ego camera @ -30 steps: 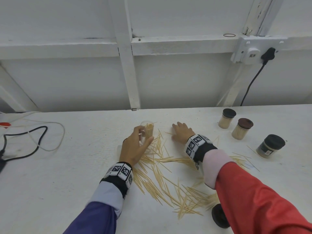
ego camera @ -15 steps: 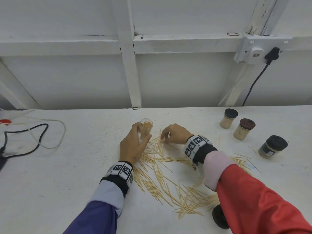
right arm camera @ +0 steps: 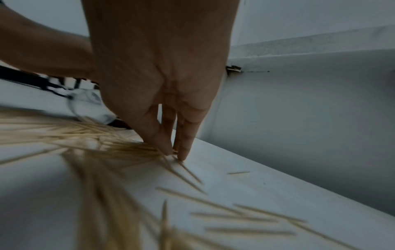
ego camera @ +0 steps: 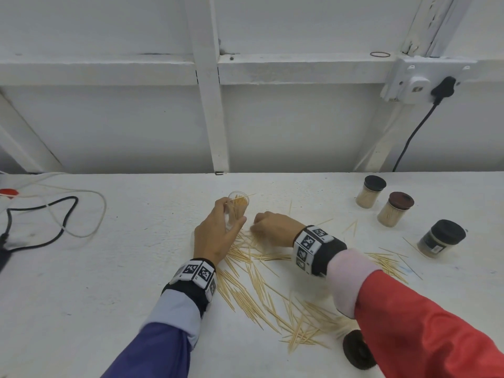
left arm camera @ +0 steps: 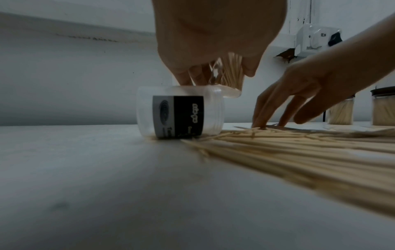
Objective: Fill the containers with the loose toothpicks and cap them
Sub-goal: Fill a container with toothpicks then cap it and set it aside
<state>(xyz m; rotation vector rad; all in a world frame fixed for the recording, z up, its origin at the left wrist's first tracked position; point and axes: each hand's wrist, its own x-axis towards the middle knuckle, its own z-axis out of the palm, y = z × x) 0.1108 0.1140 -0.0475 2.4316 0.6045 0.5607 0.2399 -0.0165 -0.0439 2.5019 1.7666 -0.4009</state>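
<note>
My left hand (ego camera: 218, 233) grips a clear open container (ego camera: 239, 205) partly filled with toothpicks and holds it tilted just above the table. In the left wrist view the same container (left arm camera: 232, 72) shows between thumb and fingers. Under it a second clear container with a black label (left arm camera: 179, 113) lies on its side, empty. My right hand (ego camera: 272, 227) is just right of the held container. Its thumb and fingertips (right arm camera: 183, 152) pinch a few loose toothpicks (right arm camera: 128, 147) at the far edge of the pile (ego camera: 259, 282) spread between my arms.
Three capped containers stand at the right: two slim ones (ego camera: 372, 190) (ego camera: 395, 208) and a wider black-lidded one (ego camera: 441, 238). A loose dark cap (ego camera: 357, 350) lies near the front by my right sleeve. Cables (ego camera: 54, 214) trail at the far left. The wall rises behind the table.
My right hand, flat on the table a second ago, drew left toward the held container and curled its fingers onto the toothpicks. The left hand stayed with its container.
</note>
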